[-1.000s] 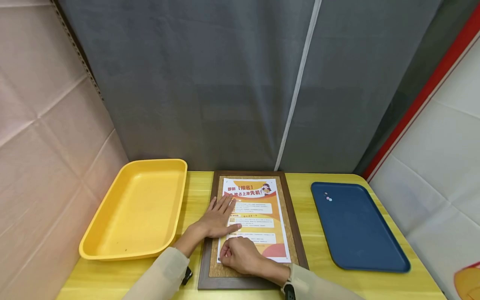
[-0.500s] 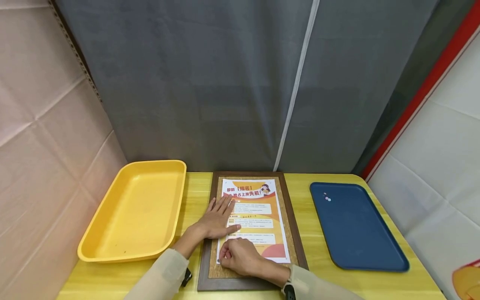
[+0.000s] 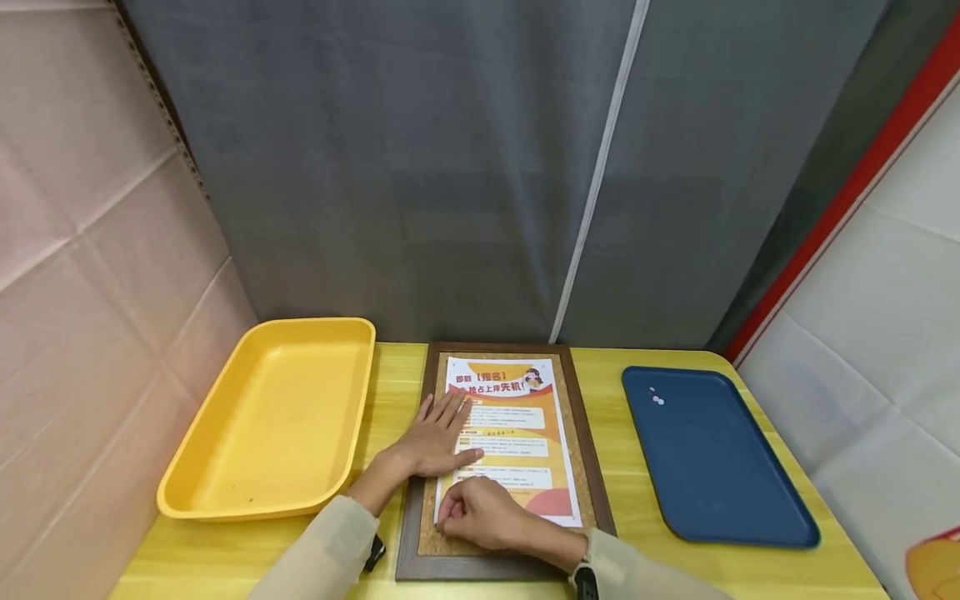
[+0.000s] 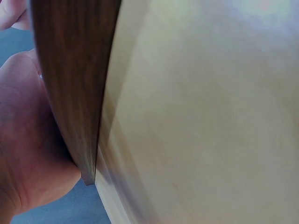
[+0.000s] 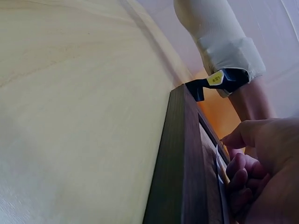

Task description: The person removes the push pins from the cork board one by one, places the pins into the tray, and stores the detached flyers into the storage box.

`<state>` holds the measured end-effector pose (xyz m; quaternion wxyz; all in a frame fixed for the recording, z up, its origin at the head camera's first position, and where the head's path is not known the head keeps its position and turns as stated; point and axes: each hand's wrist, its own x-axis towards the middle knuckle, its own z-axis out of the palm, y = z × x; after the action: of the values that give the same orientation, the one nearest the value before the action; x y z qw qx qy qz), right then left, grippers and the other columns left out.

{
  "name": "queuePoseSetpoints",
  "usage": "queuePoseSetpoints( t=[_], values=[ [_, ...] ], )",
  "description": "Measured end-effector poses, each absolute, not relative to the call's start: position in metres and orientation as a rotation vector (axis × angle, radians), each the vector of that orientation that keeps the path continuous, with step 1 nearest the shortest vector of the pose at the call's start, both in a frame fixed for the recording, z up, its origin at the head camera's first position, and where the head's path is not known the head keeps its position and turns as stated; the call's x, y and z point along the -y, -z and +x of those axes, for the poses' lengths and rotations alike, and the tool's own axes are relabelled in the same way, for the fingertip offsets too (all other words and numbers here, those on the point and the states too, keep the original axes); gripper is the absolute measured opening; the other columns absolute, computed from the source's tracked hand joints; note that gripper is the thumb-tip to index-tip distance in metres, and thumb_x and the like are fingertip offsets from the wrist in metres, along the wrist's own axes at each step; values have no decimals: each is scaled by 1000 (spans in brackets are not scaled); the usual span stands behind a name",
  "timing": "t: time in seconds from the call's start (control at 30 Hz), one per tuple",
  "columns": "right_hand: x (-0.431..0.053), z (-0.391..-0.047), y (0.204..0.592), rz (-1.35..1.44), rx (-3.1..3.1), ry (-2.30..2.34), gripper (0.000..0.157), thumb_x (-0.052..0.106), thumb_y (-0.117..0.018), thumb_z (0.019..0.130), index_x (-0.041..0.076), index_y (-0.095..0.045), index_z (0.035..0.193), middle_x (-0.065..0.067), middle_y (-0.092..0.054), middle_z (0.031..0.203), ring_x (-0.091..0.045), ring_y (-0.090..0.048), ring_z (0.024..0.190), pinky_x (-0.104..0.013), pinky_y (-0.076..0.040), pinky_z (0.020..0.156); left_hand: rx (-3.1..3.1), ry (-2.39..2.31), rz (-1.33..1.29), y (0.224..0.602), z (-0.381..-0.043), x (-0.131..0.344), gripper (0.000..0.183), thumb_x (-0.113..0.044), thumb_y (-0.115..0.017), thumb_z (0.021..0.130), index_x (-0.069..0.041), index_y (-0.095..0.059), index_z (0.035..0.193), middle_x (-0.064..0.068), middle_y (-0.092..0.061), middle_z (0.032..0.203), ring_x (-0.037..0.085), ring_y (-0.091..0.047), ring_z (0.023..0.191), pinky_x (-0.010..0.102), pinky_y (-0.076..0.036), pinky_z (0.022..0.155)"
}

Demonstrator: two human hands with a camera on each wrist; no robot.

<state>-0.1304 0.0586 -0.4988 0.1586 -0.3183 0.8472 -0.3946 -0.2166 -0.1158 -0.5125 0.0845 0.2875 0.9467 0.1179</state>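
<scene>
A printed orange-and-white poster (image 3: 525, 454) lies on a cork board (image 3: 581, 475) with a dark wood frame (image 3: 597, 467). My left hand (image 3: 435, 440) rests flat on the poster's left side, fingers spread and thumb out. At the poster's near left corner my right hand (image 3: 483, 510) has its fingers curled, thumb and index finger together. In the right wrist view, the right hand (image 5: 261, 163) pinches a thin, tiny thumbtack (image 5: 222, 143) close over the paper's edge; its head is hidden by the fingertips. Small dots mark the poster's far corners.
A deep yellow tray (image 3: 360, 417) stands to the left. On the right lies a flat blue tray (image 3: 727, 467) with several tiny coloured thumbtacks (image 3: 657, 398) near its far left corner. A grey curtain (image 3: 450, 208) hangs behind the yellow table (image 3: 600, 392).
My right hand's fingertips have shifted slightly toward the near edge at the poster's corner. The left hand stays flat in place, and the head view sways a little.
</scene>
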Motion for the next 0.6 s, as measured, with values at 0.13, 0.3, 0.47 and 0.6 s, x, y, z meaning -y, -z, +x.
queuePoseSetpoints(
  t=[0.13,0.3,0.47,0.6],
  values=[
    [-61,-132,500,-877,-2350,1217,12,4,-76,87,13,-78,81,18,-57,62,8,-48,56,-13,-45,59,-2827,-378,872,511,-217,115,91,-58,-49,107,1,-17,168,22,-9,177,40,-8,163,64,-4,129],
    [-64,-133,502,-863,-2273,1278,8,3,-75,87,10,-78,83,18,-57,64,8,-49,56,-12,-42,56,-2825,-369,871,510,-217,115,92,-58,-49,107,1,-17,168,22,-8,177,40,-8,164,63,-4,129],
    [-69,-136,501,-806,-2175,1357,7,2,-73,89,8,-77,87,13,-62,68,4,-51,59,-12,-42,57,-2830,-321,842,511,-217,115,93,-64,-44,107,-2,-13,170,19,-5,177,37,-5,164,62,-3,129],
    [-73,-139,498,-788,-2131,1369,8,1,-74,89,8,-77,87,11,-64,71,3,-54,62,-12,-44,59,-2830,-320,844,511,-217,115,94,-64,-44,106,-2,-14,169,19,-6,177,37,-5,164,62,-4,130]
  ],
)
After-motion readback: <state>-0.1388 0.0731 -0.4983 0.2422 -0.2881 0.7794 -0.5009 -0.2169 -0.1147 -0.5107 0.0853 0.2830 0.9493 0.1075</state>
